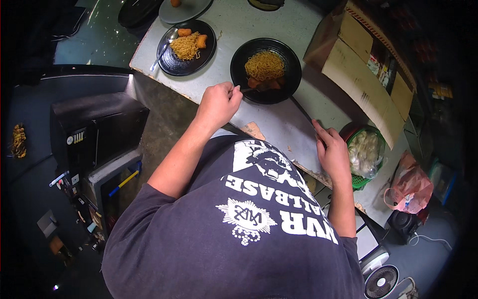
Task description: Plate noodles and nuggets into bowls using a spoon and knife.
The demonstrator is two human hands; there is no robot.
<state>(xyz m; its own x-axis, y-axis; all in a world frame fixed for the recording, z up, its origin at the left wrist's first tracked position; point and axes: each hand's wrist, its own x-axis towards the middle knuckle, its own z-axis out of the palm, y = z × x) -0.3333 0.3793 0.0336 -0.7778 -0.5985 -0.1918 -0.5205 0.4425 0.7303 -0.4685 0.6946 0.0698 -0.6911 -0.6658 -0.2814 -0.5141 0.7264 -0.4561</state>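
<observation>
My left hand (221, 101) pinches the handle of a metal utensil, perhaps a fork (257, 89), at the near left rim of a black plate (292, 71). The utensil's head lies among reddish-brown food pieces (275, 83) beside a mound of fried noodles (264, 65). My right hand (330, 150) holds a dark, slender handle (303, 111), index finger along it, that reaches the plate's lower right edge; its far end is hidden or too dark to tell. Left of these stands another black plate (186, 69) with noodles, breaded nuggets (201, 41) and a metal spoon (163, 49) resting across its rim.
An open cardboard box (360, 80) stands on the right of the table (224, 22). Nearer are a green basket (360, 182) with a clear plastic bag (364, 153) and a pink plastic bag (410, 185). A grey plate (179, 11) sits at the far edge. The table edge is chipped.
</observation>
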